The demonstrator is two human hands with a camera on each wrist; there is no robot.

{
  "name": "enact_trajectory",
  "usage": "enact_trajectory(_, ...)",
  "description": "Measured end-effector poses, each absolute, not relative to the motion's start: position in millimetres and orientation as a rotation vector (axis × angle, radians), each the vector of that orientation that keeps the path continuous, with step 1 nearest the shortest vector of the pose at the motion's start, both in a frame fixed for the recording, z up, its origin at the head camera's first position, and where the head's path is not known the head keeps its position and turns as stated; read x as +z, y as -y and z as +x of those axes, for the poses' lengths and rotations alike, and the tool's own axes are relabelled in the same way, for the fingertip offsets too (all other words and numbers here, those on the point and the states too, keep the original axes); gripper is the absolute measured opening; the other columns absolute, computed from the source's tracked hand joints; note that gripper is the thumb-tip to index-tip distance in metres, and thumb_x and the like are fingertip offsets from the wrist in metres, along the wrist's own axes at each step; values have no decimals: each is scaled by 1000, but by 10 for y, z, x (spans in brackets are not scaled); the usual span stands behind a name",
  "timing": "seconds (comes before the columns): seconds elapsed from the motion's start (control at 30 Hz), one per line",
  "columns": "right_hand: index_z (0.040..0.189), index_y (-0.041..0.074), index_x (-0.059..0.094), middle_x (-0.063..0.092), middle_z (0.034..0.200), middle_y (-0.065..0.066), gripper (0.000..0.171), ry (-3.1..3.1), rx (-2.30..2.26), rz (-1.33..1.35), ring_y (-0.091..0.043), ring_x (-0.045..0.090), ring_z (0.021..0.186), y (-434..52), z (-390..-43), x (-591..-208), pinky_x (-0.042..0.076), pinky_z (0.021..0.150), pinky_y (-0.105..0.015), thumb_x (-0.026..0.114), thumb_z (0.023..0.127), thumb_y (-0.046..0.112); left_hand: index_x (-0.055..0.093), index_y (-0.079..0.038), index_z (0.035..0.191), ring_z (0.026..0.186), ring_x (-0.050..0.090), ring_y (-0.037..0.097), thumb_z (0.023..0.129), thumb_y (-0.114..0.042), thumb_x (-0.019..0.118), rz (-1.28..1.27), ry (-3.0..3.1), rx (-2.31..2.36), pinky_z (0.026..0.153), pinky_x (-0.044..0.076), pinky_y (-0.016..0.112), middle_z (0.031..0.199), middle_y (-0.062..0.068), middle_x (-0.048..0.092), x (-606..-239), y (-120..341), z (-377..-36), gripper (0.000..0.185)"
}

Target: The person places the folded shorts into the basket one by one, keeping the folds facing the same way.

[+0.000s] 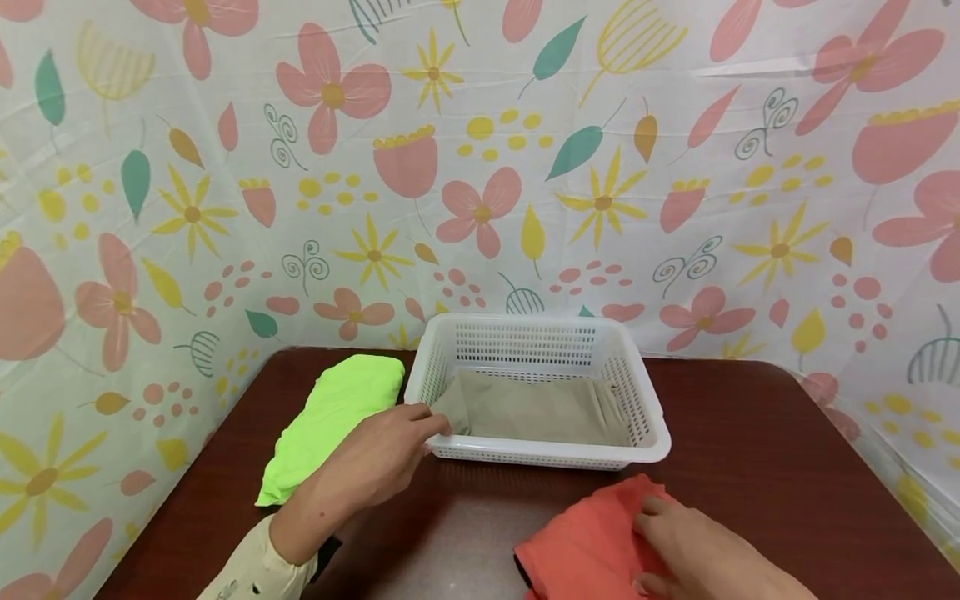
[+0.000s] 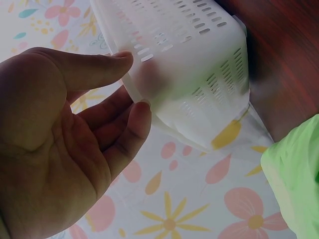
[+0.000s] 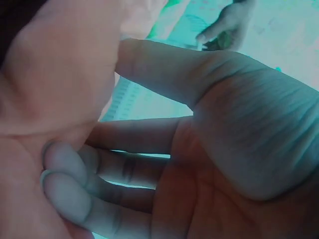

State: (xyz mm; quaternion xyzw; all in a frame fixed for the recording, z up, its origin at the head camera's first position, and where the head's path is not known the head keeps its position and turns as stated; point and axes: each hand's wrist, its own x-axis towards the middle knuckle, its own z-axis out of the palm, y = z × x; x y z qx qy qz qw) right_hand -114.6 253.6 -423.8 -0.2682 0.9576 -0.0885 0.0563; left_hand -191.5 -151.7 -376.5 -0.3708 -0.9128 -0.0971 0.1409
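Observation:
A white perforated plastic basket (image 1: pixel 525 452) stands at the back middle of the table with a folded khaki cloth (image 1: pixel 540 408) lying in it. My left hand (image 1: pixel 378 454) is at its front left corner. In the left wrist view, thumb and fingers pinch the basket's rim (image 2: pixel 133 89) from both sides. Nearer the front right, my right hand (image 1: pixel 693 546) holds a folded coral-red cloth (image 1: pixel 581 542), probably a garment. The right wrist view shows the thumb and curled fingertips against the red fabric (image 3: pixel 55 79).
A bright green folded cloth (image 1: pixel 337 417) lies left of the basket, beside my left forearm. The dark reddish-brown table (image 1: pixel 765 467) extends to the right of the basket. A white sheet with printed flowers (image 1: pixel 480 208) hangs behind and along the sides.

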Motion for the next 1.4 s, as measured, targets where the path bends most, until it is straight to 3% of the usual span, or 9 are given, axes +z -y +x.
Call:
enact_trajectory(0.53,81,19,62,48,81,10,26,-2878,-395,-758,-5,42,64,-2315,-1126,-4233,44,61,-28,87,83,24,73,-22,110,84,65,12,88,-2,82,-1057,2649,-234,74,58,32,98,-6,66,-3748,1491,-1930,32)
enact_trajectory(0.77,79,15,64,50,86,4,30,-2887,-286,-776,-8,43,67,-2221,-1141,-4236,48,64,-31,89,83,31,74,-22,111,86,65,13,88,-2,83,-1043,2645,-217,76,58,32,99,-6,67,-3748,1474,-1930,32)
enact_trajectory(1.4,75,10,65,51,82,0,32,-2873,-261,-763,-11,45,67,-1947,-1156,-4271,49,62,-31,89,83,31,74,-20,110,88,64,14,88,2,79,-1034,2639,-206,77,58,32,98,-5,68,-3750,1472,-1889,32)
